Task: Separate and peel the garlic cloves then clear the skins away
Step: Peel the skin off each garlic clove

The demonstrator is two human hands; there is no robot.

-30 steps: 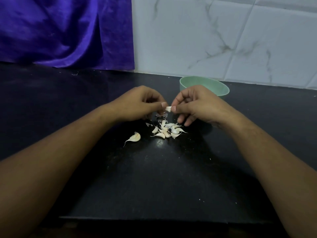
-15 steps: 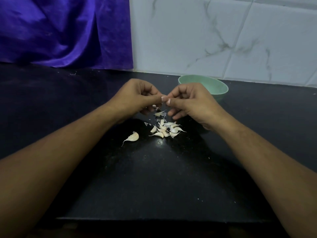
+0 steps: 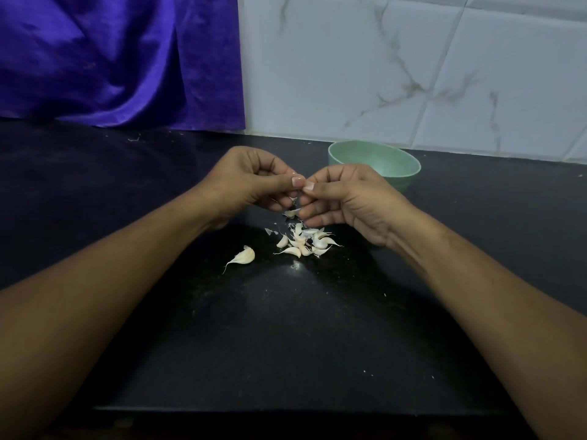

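Head view: the clove (image 3: 294, 198) being worked is pinched between the thumbs and curled fingers of the left hand (image 3: 251, 182) and right hand (image 3: 343, 198), just above the pile (image 3: 305, 239); little of it shows. The pile looks mostly unpeeled, with a lone clove (image 3: 244, 256) left of it and skin scraps (image 3: 292, 213) at its far side. I judge peeling is barely started and clearing not begun. The bowl (image 3: 374, 160) stands beyond the pile, rightward. The bench (image 3: 286, 328) runs from the pile to a front edge well away, giving sweeping room.
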